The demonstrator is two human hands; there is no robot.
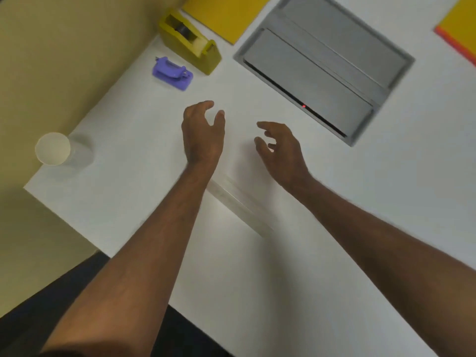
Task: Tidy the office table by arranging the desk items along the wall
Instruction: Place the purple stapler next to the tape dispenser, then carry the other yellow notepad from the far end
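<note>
A yellow-green tape dispenser stands by the beige wall, with a small purple stapler just in front of it. A white paper cup sits at the table's left corner by the wall. A clear ruler lies flat on the white table, partly under my arms. My left hand hovers over the table below the stapler, fingers loosely curved, holding nothing. My right hand hovers beside it, fingers relaxed and empty.
A grey cable-tray hatch is set into the table at the upper right, with a small red light in its slot. Yellow folders lie at the top centre and top right corner. The table's near-left edge runs diagonally.
</note>
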